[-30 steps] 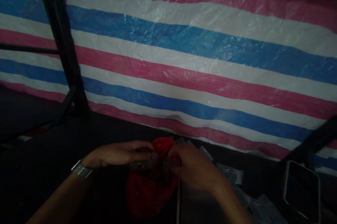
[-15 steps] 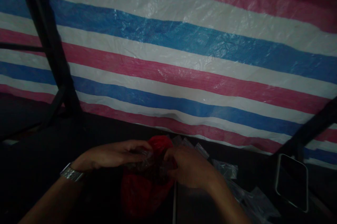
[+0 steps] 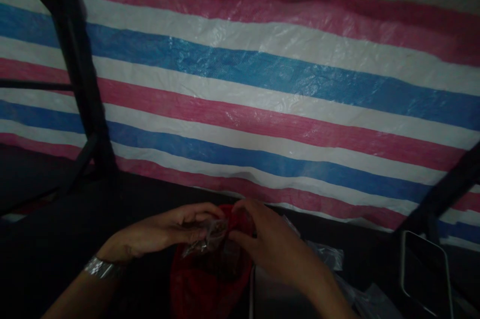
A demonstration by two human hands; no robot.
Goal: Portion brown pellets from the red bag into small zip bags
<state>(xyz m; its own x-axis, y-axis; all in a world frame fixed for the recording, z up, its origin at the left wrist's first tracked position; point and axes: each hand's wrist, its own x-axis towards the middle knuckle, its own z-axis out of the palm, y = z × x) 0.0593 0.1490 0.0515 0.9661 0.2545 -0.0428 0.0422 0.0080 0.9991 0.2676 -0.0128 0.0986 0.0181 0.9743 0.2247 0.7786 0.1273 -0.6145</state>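
My left hand, with a silver metal watch on its wrist, pinches a small clear plastic bag between thumb and fingers. Something small and brownish shows inside that bag. Below it stands a red plastic bag with its mouth open; dark contents lie inside, too dim to make out. My right hand is at the right rim of the red bag. Its thumb and forefinger are apart, with the red plastic showing between them, and its other fingers are mostly hidden.
Several clear plastic bags lie to the right of my right forearm. Beyond them rests a phone with a dark screen. A striped plastic sheet hangs behind, between dark metal posts. The surface underneath is very dark.
My left hand has lifted the small clear bag slightly, and it shows more plainly. The right thumb and forefinger have spread apart. The whole view has shifted, with everything lower in the picture.
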